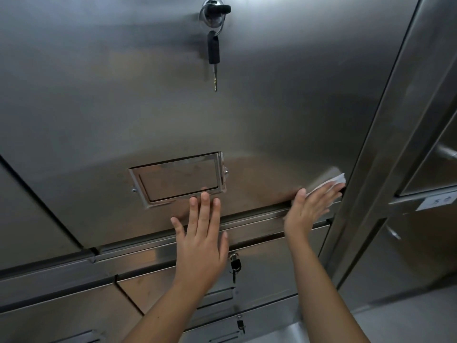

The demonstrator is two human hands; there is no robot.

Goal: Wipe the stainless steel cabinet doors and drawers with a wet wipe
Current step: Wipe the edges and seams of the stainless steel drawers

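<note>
The wet wipe (332,180) lies flat against the stainless steel cabinet door (99,107), well to the right of the label holder (178,178) and at about its height, close to the door's right edge; the right hand (309,211) presses it there with straight, spread fingers (324,194), none curled round it, and only a white corner shows beyond the fingertips; the left hand (200,241) rests open just below the label holder, its fingers straight and holding nothing, their tips near the holder's lower rim. The wipe looks thin, limp and damp, so it is probably light and apt to bunch or slide out from under the palm; flat pressure over its middle likely suits it better than a pinch at one corner. The door is stiff, smooth sheet, likely slick once wet; the key (214,49) hanging high above the label holder could snag the wipe.
</note>
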